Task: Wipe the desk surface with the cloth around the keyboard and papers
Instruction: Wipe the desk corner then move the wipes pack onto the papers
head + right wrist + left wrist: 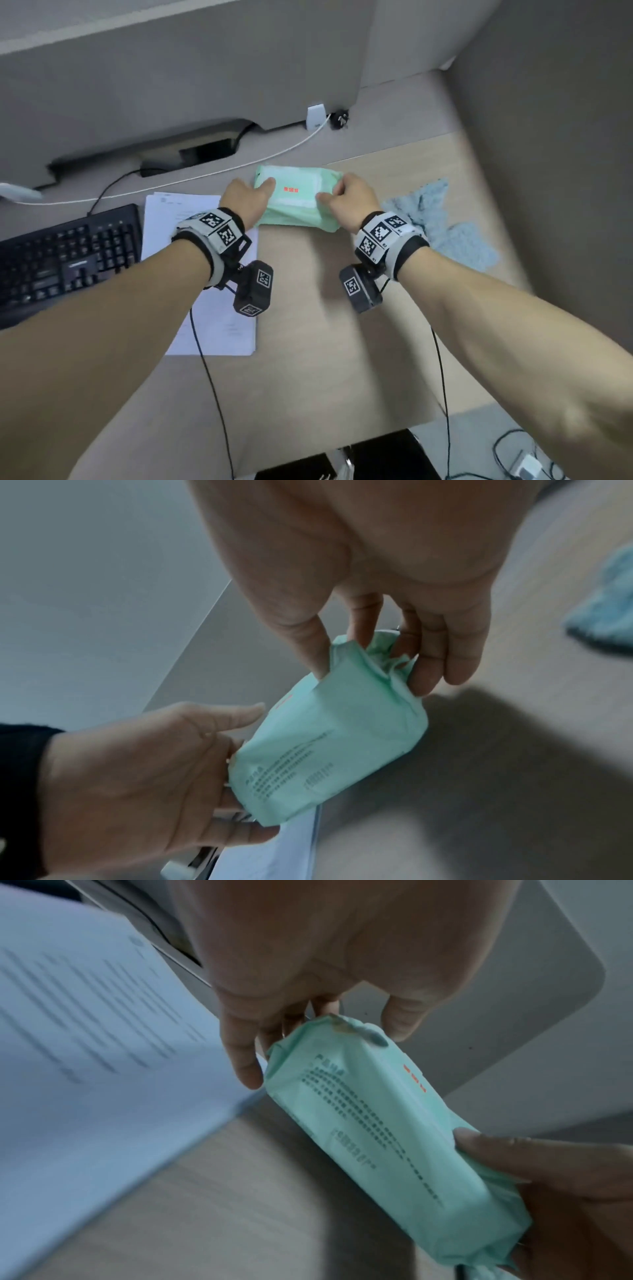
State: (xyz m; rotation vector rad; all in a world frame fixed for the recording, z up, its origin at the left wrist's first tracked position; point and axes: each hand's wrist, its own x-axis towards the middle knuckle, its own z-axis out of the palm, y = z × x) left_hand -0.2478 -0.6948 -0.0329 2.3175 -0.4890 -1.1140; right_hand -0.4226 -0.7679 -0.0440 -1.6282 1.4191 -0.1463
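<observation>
Cloth, pale blue and fluffy [442, 222], lies crumpled on the light wooden desk [308, 342], untouched, right of the right hand [349, 202]. Both hands clasp a mint-green soft wipes packet [298, 202], its length left to right; left hand [245, 200] nearest white papers [219, 325] and black keyboard [61, 257]. Grey partition [171, 68] behind.

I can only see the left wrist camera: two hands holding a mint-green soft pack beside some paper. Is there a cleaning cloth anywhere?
Observer: Yes. A crumpled light-blue fluffy cloth lies untouched on the wooden desk, just right of the right hand.
Operator: Is there a keyboard too?
Observer: A black keyboard sits at the far left, next to the white papers.
Operator: What is on the pack's top?
Observer: The mint-green soft plastic pack has a pale rectangular flap there; the left hand has its thumb beside it.
</observation>
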